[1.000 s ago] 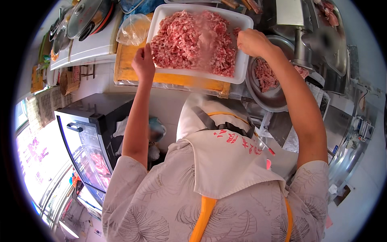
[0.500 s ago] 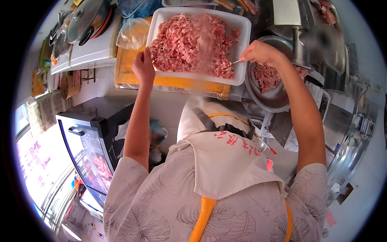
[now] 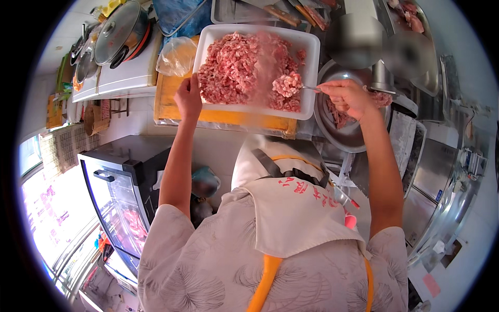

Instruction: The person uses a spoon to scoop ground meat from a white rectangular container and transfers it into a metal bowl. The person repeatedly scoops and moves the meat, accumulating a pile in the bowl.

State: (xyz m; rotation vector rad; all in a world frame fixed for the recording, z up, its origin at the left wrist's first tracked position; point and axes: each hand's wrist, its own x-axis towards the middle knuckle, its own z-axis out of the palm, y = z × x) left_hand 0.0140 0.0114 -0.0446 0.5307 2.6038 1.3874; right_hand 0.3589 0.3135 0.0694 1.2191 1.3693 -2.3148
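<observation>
A white plastic tray point(image 3: 313, 57) full of pink minced meat point(image 3: 228, 67) lies in front of me. My left hand point(image 3: 188, 99) is closed on the tray's left rim. In my right hand point(image 3: 348, 99), at the tray's right side, is the thin metal handle of a spoon point(image 3: 311, 88), gripped between thumb and fingers. A lump of mince point(image 3: 287, 84) sits on the spoon's end and hides its bowl. Under my right forearm and hand stands a round metal bowl point(image 3: 323, 117) with more minced meat, partly hidden by them.
The tray rests on an orange-yellow board point(image 3: 223, 118). A clear plastic bag point(image 3: 178, 56) lies at its left, near a lidded pan point(image 3: 117, 34). Knives point(image 3: 304, 14) and a metal tray point(image 3: 234, 11) lie behind. Metal machinery point(image 3: 382, 78) stands right; a glass-fronted cabinet point(image 3: 117, 197) is lower left.
My right hand has brought the spoon up with a lump of mince on it. My left hand stays at the tray's left rim. The whole view has shifted slightly.
</observation>
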